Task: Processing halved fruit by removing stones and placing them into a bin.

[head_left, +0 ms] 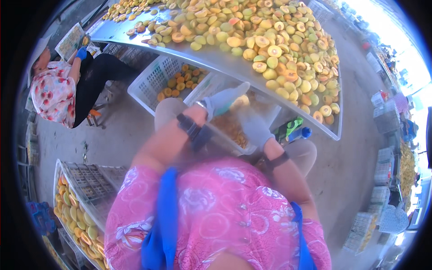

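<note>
Both my hands wear pale gloves and meet over a white crate (259, 108) between my knees. My left hand (222, 100) is closed around a yellow apricot (240, 101), with a finger or thumb stretched out past it. Smeared by motion, my right hand (255, 127) is just right of the fruit, its fingers too blurred to read. Brown-orange pits or scraps (234, 132) lie in the crate below. Beyond my hands, a metal table (191, 55) bears a large heap of apricot halves (274, 51), yellow, green and orange.
Under the table edge, a white basket (143, 85) holds more apricots. Full crates (85, 180) stand at lower left. A seated person (56, 92) with a blue glove works at the left. A blue bottle (300, 134) is by my right knee. Crates (360, 231) line the right side.
</note>
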Demonstrator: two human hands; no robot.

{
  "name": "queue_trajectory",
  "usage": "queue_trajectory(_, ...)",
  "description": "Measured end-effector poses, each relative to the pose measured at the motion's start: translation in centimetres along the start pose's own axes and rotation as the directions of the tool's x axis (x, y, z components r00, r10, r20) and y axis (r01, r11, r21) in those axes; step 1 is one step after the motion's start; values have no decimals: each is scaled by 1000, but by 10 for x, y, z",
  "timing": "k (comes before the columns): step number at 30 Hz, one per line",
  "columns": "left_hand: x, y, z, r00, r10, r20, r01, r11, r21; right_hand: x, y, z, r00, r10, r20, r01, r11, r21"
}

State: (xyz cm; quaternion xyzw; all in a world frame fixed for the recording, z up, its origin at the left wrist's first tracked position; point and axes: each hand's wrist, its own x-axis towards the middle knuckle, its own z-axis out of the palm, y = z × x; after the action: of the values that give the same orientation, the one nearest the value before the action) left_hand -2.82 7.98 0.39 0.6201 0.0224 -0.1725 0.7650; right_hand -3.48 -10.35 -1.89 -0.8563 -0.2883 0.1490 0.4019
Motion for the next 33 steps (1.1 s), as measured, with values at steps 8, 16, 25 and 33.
queue_trajectory(8, 4, -27, 24, 907, 295, -301, -414, 759, -502, 9, -70, -10, 931, 328, 159, -353, 702, 619)
queue_trajectory(16, -23, 19, 32, 959, 111, -261, -254, 746, -615, 7, -56, -14, 898, 244, 367, -440, 529, 725)
queue_trajectory(25, -2, 9, 11, 961, 222, -162, -208, 973, 98, -7, -57, -7, 920, 246, 305, -392, 576, 717)
queue_trajectory(33, -15, 11, 12, 983, 179, -37, -167, 960, 225, -11, -32, -7, 723, -164, 671, -687, -73, 723)
